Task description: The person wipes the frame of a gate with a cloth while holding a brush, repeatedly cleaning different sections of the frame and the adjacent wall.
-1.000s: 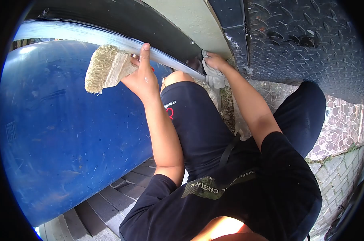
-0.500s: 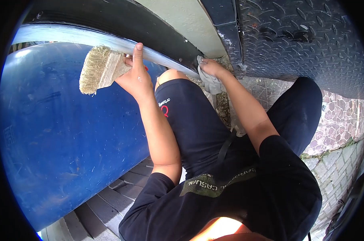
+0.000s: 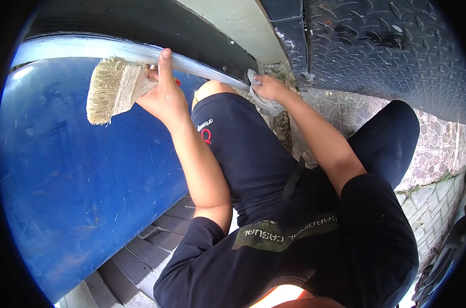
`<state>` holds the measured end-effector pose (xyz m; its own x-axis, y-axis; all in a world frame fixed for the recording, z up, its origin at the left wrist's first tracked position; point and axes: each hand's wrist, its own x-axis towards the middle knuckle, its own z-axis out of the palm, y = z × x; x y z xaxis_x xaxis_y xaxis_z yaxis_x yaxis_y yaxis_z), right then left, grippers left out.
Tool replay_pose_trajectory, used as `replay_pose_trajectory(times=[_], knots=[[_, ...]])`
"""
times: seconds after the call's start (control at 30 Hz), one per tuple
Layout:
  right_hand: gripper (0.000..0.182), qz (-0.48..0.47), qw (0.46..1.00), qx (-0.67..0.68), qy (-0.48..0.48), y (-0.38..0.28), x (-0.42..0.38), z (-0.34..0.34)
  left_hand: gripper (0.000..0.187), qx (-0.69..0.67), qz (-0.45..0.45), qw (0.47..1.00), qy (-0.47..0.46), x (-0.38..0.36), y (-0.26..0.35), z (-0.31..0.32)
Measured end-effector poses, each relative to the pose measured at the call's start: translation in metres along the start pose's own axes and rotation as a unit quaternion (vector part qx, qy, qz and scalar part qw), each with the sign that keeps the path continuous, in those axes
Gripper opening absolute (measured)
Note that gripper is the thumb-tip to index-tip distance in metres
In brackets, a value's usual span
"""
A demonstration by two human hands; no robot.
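Observation:
My left hand is closed round the handle of a wide, pale-bristled paintbrush, its thumb pointing up along a long white-streaked strip. The bristles point left, over a big blue drum. Farther right, my right hand grips a crumpled grey rag at the right end of the strip, beside a dark panel. Most of the brush handle is hidden by my fingers; a small red bit shows behind them. A white smear marks the back of my left hand.
A black diamond-plate metal sheet stands at the upper right, by a pale wall. Stone-patterned paving lies to the right, and grey pavers below the drum. My bent knees are between the drum and the paving.
My left hand and the paintbrush have shifted slightly left in view. My right hand with the rag has moved a little left and up. Both grips are unchanged.

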<state>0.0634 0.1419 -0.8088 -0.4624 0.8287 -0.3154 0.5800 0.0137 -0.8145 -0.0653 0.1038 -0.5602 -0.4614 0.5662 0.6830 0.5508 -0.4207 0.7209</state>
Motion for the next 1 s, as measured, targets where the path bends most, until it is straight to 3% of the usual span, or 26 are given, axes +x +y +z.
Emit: replay_pose_trajectory(times=[0.13,0.23,0.3,0.37,0.43,0.57,0.63,1.0], knots=[[0.053,0.022,1.000,0.011,-0.014,0.019,-0.013,0.010,0.037,0.006,0.016,1.000,-0.006,-0.001,-0.006,-0.002],[0.053,0.038,0.999,0.019,-0.027,0.007,-0.023,0.003,0.031,0.064,-0.049,0.997,0.004,-0.005,0.006,-0.001],[0.052,0.018,0.999,0.032,-0.016,-0.011,-0.025,-0.002,0.032,0.052,0.021,0.998,-0.001,-0.002,-0.005,-0.003],[0.052,0.017,0.998,0.051,-0.013,-0.043,-0.038,-0.026,0.033,0.036,0.009,0.999,0.009,-0.004,-0.004,-0.001],[0.053,-0.057,0.998,0.025,0.008,-0.062,-0.048,-0.040,0.033,0.076,-0.028,0.997,-0.002,-0.008,0.009,0.002],[0.055,-0.043,0.998,0.036,0.014,-0.028,-0.034,-0.016,0.031,0.052,-0.015,0.998,0.018,-0.007,0.005,0.003],[0.058,0.017,1.000,0.012,0.009,-0.001,-0.020,0.002,0.031,0.030,0.012,0.999,0.011,-0.005,-0.001,0.001],[0.056,0.017,0.999,0.041,-0.010,0.042,0.061,0.003,0.028,0.045,0.000,0.999,0.007,-0.007,0.005,0.003]])
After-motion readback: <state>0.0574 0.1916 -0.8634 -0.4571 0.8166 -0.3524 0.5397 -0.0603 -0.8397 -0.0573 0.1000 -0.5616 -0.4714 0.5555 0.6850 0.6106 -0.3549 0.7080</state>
